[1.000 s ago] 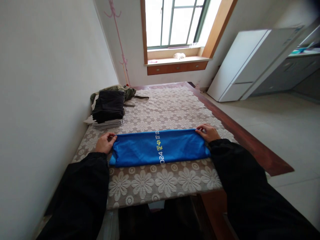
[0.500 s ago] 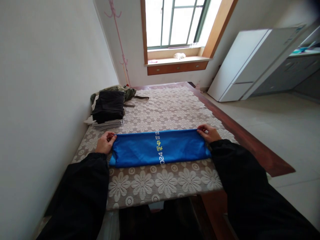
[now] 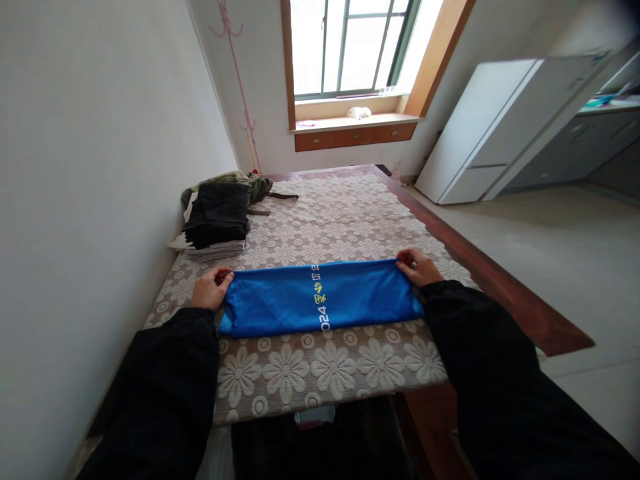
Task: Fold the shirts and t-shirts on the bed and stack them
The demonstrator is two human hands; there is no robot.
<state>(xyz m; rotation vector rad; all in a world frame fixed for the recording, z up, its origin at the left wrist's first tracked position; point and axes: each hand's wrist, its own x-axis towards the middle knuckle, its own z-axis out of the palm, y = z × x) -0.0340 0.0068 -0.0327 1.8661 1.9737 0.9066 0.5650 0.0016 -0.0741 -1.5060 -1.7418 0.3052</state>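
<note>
We're watching the flowered tablecloth (image 3: 333, 368) carrying our folded blue cloth (image 3: 275, 300) near its front edge; our left hand (image 3: 211, 290) and right hand (image 3: 421, 267), both nearly closed, are pinching the cloth's far corners; white "024" (image 3: 325, 318) is running sideways.

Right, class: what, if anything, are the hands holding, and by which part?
The blue cloth, pinched near the two ends of its far edge: left hand at one, right hand at the other.

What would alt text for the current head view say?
The left hand and right hand pinch the far edge of a folded, lettered blue cloth on a floral tablecloth. Beyond the left hand lies a fabric stack; farther back, a window and white refrigerator.
</note>
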